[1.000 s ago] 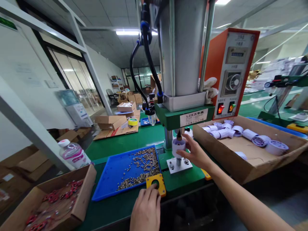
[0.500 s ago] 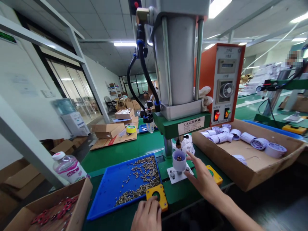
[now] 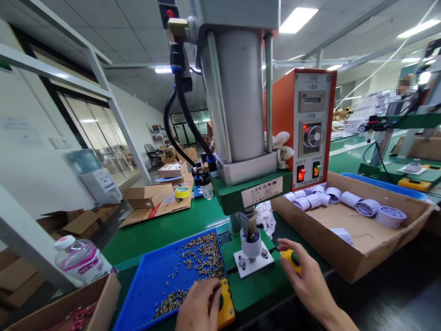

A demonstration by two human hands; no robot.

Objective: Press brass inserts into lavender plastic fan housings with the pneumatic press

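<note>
A pneumatic press with a grey cylinder (image 3: pixel 237 92) stands on a green base (image 3: pixel 255 280). Its ram (image 3: pixel 249 225) reaches down into a white cup-shaped part (image 3: pixel 251 246) seated on the metal fixture plate (image 3: pixel 253 263). My left hand (image 3: pixel 198 305) lies on the left yellow button box (image 3: pixel 226 309), covering most of it. My right hand (image 3: pixel 305 276) rests with its fingers over the right yellow button box (image 3: pixel 288 257), whose green button shows. Neither hand holds anything.
A blue tray (image 3: pixel 151 285) of several small metal pieces sits left of the press. A cardboard box (image 3: pixel 351 230) of white parts is at the right, an orange control box (image 3: pixel 303 128) behind. A bottle (image 3: pixel 81 262) and a carton of red parts (image 3: pixel 79 317) are at the lower left.
My right hand let go of the white part and moved right onto the yellow button box. The ram came down into the part. My left hand slid over its button box.
</note>
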